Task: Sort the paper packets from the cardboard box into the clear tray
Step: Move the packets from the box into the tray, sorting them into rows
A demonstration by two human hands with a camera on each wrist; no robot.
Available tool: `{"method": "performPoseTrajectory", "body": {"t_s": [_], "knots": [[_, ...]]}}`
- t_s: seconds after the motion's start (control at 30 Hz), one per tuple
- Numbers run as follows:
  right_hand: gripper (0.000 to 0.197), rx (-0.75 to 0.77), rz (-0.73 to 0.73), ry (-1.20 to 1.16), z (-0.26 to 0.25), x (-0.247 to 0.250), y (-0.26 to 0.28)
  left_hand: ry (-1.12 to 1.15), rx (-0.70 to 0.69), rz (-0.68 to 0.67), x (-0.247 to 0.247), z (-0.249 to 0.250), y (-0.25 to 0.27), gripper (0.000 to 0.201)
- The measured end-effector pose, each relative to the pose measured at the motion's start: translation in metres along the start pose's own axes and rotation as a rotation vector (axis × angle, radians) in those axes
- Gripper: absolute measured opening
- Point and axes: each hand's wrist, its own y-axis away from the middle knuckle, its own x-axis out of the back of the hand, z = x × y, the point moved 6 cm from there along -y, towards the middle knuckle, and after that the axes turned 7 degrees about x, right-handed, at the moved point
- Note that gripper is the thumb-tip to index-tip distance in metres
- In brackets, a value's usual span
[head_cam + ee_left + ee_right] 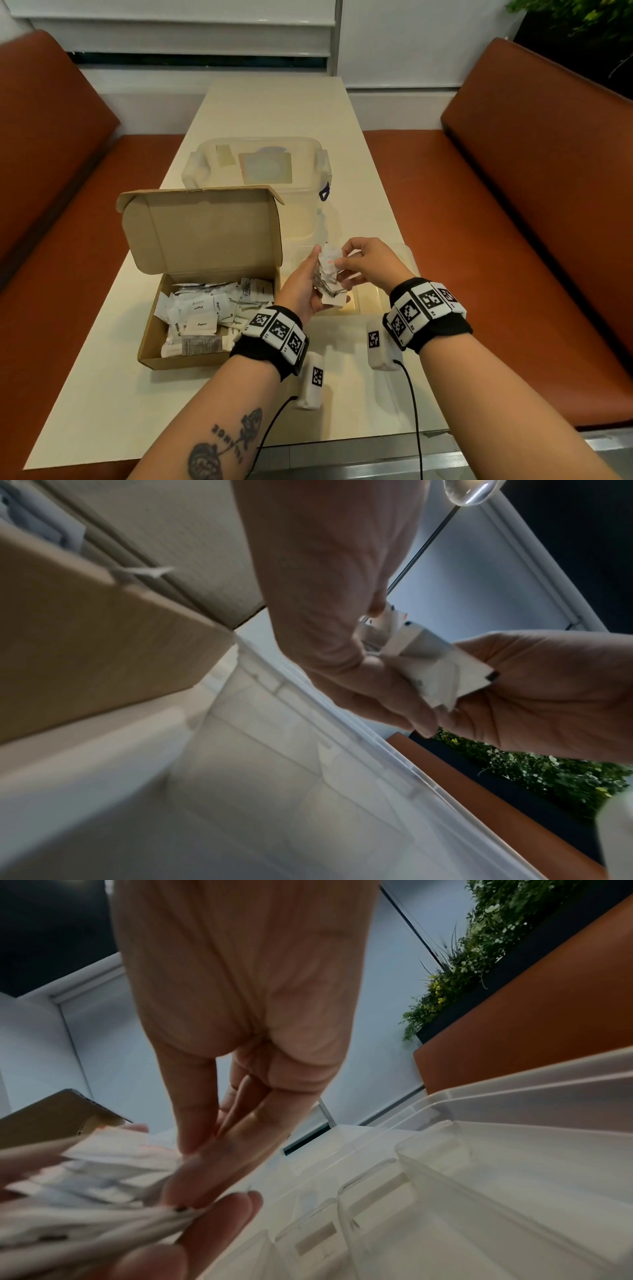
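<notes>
Your open cardboard box sits near the table's left edge, lid raised, half full of jumbled white paper packets marked Pepper, Sugar and Stevia. You hold a fanned bunch of packets above the clear tray, which lies just right of the box.
</notes>
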Motion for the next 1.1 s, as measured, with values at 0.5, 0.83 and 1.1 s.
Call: {"method": "performPoseTrajectory", "body": {"t_s": [0.5, 0.83, 1.1], "knots": [[0.006, 0.007, 0.036, 0.031, 0.005, 0.009, 0.001, -0.036, -0.050, 0.095, 0.007, 0.000, -0.006, 0.026], [0.003, -0.005, 0.025, 0.031, 0.011, 0.008, -0.003, -0.070, -0.042, 0.094, 0.000, -0.006, -0.003, 0.023], [0.013, -0.035, 0.148, 0.010, 0.016, 0.025, -0.008, -0.091, -0.084, 0.163, 0.010, -0.010, -0.006, 0.012]]}}
